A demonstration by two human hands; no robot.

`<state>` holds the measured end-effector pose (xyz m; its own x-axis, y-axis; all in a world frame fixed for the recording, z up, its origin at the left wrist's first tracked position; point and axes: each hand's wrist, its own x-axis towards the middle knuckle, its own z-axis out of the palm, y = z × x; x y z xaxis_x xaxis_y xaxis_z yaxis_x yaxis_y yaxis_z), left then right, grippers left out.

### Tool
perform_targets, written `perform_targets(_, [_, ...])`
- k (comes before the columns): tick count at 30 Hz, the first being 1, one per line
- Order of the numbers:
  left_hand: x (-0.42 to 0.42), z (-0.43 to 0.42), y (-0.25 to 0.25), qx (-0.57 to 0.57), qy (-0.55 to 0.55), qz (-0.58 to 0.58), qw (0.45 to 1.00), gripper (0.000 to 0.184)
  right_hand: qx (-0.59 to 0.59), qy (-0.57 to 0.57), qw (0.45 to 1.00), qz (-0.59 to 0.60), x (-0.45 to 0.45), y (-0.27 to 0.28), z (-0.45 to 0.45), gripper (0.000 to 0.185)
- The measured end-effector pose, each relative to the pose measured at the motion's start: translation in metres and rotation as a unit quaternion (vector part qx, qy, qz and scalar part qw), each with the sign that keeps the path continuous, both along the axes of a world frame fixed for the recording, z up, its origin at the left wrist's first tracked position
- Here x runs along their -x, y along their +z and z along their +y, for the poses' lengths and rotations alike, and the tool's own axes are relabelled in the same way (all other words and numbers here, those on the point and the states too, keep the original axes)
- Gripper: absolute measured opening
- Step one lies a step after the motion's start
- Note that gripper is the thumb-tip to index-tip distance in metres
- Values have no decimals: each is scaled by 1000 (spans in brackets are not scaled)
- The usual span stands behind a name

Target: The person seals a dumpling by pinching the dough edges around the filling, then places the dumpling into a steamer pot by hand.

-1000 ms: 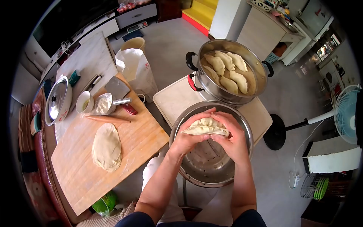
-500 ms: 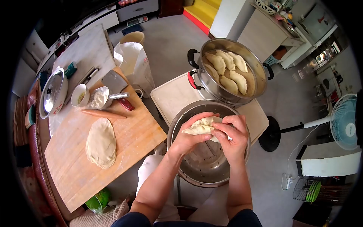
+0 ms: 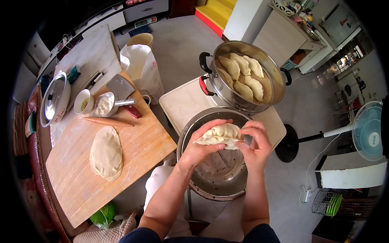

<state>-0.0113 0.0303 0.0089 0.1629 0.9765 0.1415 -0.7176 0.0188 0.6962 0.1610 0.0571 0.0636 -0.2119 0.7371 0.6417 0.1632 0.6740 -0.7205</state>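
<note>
A large pale dumpling (image 3: pixel 221 134) with a pleated edge is held between my two hands above a wide metal basin (image 3: pixel 219 190). My left hand (image 3: pixel 202 141) cradles it from the left, thumb along the near side. At its right end, the fingers of my right hand (image 3: pixel 255 141) pinch the dough edge. Small dark bits cling to the basin's inner surface. Behind it, a steamer pot (image 3: pixel 277 87) with black handles contains several similar dumplings (image 3: pixel 242 65).
To the left, a wooden board (image 3: pixel 139 158) carries stacked dough wrappers (image 3: pixel 106 152), a rolling pin (image 3: pixel 108 121), a cup of flour (image 3: pixel 104 104) and a cleaver (image 3: pixel 120 87). A lidded bowl (image 3: pixel 55 99) stands farther left. At right is a standing fan (image 3: pixel 366 131).
My right hand has shifted slightly right along the dumpling's edge. More of the pleated seam now shows, with the dumpling's right side less covered.
</note>
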Motion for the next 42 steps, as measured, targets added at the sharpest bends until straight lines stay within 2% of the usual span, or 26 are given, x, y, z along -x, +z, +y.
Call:
perform_targets(3, [3,1,-2,-2,7,25,1000,68,175,38,968,178,-14,-22,3,28])
perform_targets(4, [4,1,-4,1,8,35,999,68,189,-14,971,143,-15,-21,4,25])
perform_targets(7, [8,1,-4,-4,11,57,998,67,298,-55,951,59,-18,-15,0,23])
perform_targets(8, [9,1,-4,-9,16,66,998,67,285,-60,956,45,-21,-19,-1,17])
perform_targets(11, [9,2,-4,-21,27,94,995,66,330,-107,933,-98,-32,-10,0,11])
perform_targets(14, [9,3,-3,-31,32,122,992,65,233,-115,953,-155,-33,-12,1,13])
perform_targets(17, [6,2,-4,-35,28,125,991,63,-25,-105,984,-143,-9,6,-5,23])
perform_targets(18, [4,2,-3,-30,22,116,993,62,-8,-90,989,-119,-4,1,-9,31])
perform_targets(21, [-1,0,1,-18,16,143,989,58,-86,-69,984,-140,8,0,-9,34])
perform_targets(27, [-6,-1,3,-16,10,145,989,56,-127,-71,976,-163,12,-9,-6,31])
perform_targets(32, [-8,-2,3,-10,1,165,986,56,-116,-62,979,-158,9,-13,-5,27])
perform_targets(36, [-9,-3,-1,-3,10,150,989,51,-92,-64,980,-163,18,4,-10,21])
perform_targets(39, [-10,-2,-2,-8,10,152,988,51,-133,-53,971,-189,13,-11,-6,22])
perform_targets(42, [-11,-2,-2,-12,6,165,986,52,-126,-63,976,-166,13,-17,-5,26])
